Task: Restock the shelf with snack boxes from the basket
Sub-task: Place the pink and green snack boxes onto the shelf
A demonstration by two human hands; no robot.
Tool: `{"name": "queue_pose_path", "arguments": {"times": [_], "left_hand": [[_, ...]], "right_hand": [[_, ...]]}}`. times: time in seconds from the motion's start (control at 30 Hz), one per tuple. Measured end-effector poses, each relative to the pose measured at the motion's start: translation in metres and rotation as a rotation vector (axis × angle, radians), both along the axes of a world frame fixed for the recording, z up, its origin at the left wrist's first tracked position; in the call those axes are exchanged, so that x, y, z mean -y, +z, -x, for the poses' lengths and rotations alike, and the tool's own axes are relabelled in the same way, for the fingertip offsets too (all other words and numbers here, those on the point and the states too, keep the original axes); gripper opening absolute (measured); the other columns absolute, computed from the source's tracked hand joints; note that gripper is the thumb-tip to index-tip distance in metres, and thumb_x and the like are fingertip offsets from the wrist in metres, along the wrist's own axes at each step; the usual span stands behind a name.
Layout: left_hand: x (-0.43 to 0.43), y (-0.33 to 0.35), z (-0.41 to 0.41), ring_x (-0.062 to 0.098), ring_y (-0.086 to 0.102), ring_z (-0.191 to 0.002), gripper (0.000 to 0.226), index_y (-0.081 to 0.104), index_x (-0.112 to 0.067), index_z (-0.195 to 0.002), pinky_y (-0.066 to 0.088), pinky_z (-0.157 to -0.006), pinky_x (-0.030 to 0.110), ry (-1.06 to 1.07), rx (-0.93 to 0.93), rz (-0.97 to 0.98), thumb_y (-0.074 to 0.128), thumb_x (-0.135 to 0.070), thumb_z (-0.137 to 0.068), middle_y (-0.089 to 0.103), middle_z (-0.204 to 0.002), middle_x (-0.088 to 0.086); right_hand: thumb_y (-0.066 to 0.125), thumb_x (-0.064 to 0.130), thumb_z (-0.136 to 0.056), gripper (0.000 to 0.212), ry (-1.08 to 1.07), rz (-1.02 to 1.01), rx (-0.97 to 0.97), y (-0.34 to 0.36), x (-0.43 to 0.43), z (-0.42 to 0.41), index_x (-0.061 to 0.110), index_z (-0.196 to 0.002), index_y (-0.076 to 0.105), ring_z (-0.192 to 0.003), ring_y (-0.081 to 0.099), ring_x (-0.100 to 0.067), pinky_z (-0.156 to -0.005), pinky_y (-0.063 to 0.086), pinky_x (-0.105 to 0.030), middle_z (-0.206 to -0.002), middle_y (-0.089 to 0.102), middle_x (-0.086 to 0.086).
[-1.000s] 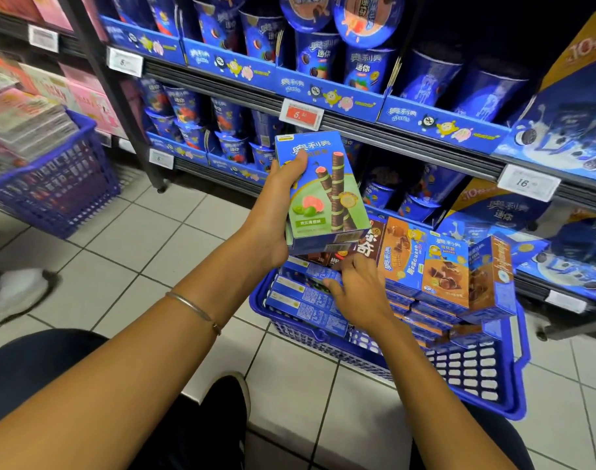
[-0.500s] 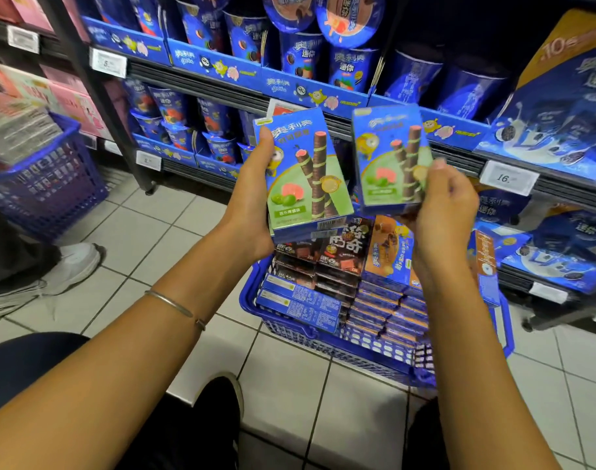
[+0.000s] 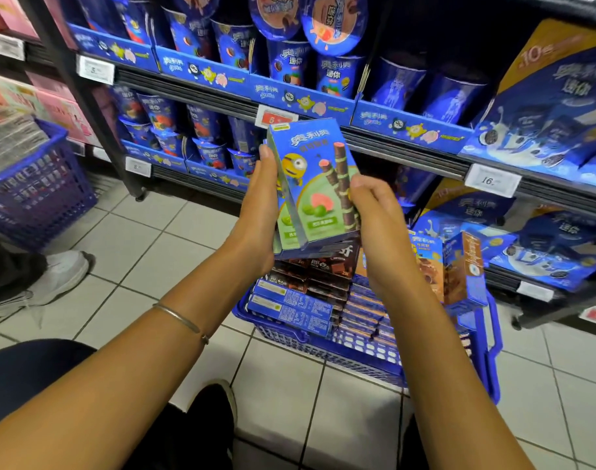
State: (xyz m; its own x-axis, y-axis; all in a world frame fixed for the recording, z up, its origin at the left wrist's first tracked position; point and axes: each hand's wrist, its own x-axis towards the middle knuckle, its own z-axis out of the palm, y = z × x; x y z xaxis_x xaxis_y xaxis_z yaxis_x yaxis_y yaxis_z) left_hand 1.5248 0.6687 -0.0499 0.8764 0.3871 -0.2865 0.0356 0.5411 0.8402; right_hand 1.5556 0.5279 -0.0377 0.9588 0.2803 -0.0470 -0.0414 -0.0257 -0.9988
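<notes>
While one basket sits below, left grip and right grip both clasp two snack boxes together.

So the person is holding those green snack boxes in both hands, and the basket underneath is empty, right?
Not empty. The head view shows the basket underneath packed with stacked boxes. The rest is right: the left hand and right hand both hold the green snack boxes.

Second basket: seen far left of the left grip, loaded with pale packs.
White shoe: planted on the floor tiles, below-left of that grip.
Price tag: marked 16, fixed up-right of the right grip.
</notes>
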Motion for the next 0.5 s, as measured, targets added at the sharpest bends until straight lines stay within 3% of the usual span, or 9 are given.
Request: {"name": "queue_pose_path", "arguments": {"times": [0.17,0.37,0.5], "left_hand": [[0.005,0.000,0.003,0.036,0.072,-0.121,0.078,0.062,-0.023,-0.146,0.052,-0.110,0.060,0.007,0.020,-0.030,0.022,-0.075,-0.104,0.074,-0.133,0.011],[0.002,-0.003,0.000,0.032,0.075,-0.116,0.082,0.063,-0.018,-0.145,0.063,-0.096,0.049,-0.047,0.024,-0.057,0.016,-0.073,-0.105,0.076,-0.129,0.010],[-0.002,-0.014,-0.015,0.033,0.072,-0.122,0.080,0.058,-0.017,-0.149,0.059,-0.103,0.053,-0.096,0.029,-0.054,0.015,-0.070,-0.107,0.073,-0.135,0.011]], "right_hand": [[0.046,0.043,-0.103,0.035,0.183,-0.083,-0.143,-0.005,-0.005,0.005,0.025,-0.125,0.066,-0.113,0.069,-0.026,-0.105,0.048,-0.058,-0.121,0.073,-0.002],[0.046,0.046,-0.101,0.035,0.175,-0.090,-0.155,-0.018,-0.010,0.000,0.029,-0.124,0.066,-0.111,0.070,-0.022,-0.105,0.049,-0.056,-0.119,0.074,0.000],[0.044,0.050,-0.099,0.033,0.136,-0.049,-0.177,-0.028,-0.017,-0.011,0.033,-0.112,0.069,-0.103,0.073,-0.017,-0.095,0.053,-0.047,-0.108,0.076,0.006]]}}
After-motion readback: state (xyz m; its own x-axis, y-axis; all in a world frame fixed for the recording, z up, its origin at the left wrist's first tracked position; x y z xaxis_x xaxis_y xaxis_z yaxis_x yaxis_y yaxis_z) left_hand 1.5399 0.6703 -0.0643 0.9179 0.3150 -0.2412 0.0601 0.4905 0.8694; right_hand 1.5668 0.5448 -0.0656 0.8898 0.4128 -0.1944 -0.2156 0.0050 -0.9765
